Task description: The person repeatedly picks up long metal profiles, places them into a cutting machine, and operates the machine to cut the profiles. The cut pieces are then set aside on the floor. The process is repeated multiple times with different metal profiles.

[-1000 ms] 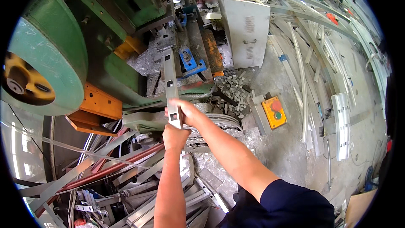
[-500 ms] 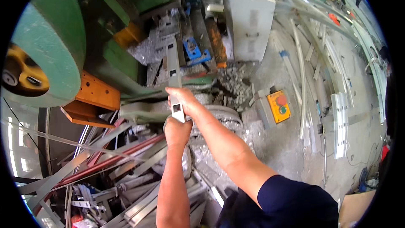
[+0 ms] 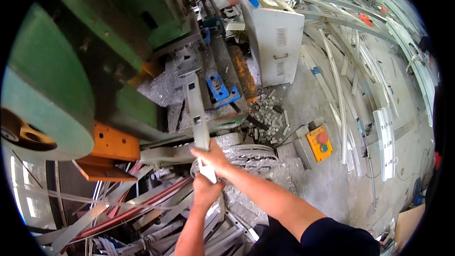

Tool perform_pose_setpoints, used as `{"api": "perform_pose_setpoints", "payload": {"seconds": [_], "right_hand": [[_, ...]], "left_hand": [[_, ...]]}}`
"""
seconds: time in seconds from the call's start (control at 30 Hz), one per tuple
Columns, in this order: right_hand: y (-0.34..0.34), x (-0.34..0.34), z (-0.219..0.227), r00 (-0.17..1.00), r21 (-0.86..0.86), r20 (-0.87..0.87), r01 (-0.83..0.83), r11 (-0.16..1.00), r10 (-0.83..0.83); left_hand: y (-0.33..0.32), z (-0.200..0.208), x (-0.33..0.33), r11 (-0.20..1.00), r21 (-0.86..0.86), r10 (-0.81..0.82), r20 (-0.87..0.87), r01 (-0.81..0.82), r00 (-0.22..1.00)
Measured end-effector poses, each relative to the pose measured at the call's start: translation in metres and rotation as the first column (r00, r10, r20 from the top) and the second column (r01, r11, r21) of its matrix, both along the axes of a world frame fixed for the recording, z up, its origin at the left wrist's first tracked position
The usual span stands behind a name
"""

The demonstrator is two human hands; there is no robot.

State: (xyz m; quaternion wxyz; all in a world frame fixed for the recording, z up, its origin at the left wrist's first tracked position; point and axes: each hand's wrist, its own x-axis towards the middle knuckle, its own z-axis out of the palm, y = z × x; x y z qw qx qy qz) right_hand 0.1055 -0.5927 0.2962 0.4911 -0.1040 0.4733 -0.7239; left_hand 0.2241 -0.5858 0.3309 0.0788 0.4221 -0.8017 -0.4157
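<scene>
A long silver metal profile with square holes along its face points away from me toward the green press. My left hand is closed around its near end. Just ahead of it, my right hand grips the same profile from the right side. The profile's far end lies at the metal die block on the press bed; whether it enters the die I cannot tell. Right of the profile, a blue clamp plate with a bolt is fixed on the bed.
The green press rises at left, above an orange steel bracket. A yellow control box with red and green buttons stands at right, near a grey cabinet. Small metal offcuts and long metal strips litter the floor.
The view has shifted, so the press, bed and control box sit lower in the picture. Both hands keep hold of the profile, which appears drawn slightly toward me.
</scene>
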Motion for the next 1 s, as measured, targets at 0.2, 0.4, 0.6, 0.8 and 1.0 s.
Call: {"api": "perform_pose_setpoints", "payload": {"seconds": [0.2,0.4,0.6,0.8,1.0], "right_hand": [[0.001,-0.005,0.004,0.994,0.111,-0.053,-0.092,0.99,0.098],[-0.017,0.0,0.006,0.991,0.001,0.13,0.04,0.999,-0.039],[-0.03,-0.045,0.002,0.982,-0.015,0.135,-0.131,0.991,0.132],[-0.034,-0.023,0.006,0.963,-0.123,0.23,-0.117,0.985,0.143],[0.171,0.191,-0.075,0.932,-0.047,-0.34,-0.151,0.987,0.127]], "left_hand": [[0.009,-0.016,0.001,0.991,-0.032,0.13,-0.025,-0.131,0.991],[-0.021,0.009,-0.01,0.99,-0.039,-0.136,-0.092,0.133,0.986],[-0.021,0.01,-0.042,0.998,0.005,0.055,-0.022,-0.055,0.998],[-0.027,0.0,-0.023,0.984,-0.166,0.059,-0.021,-0.061,0.998],[0.202,-0.062,0.181,0.979,0.078,0.196,-0.148,-0.187,0.969]]}}
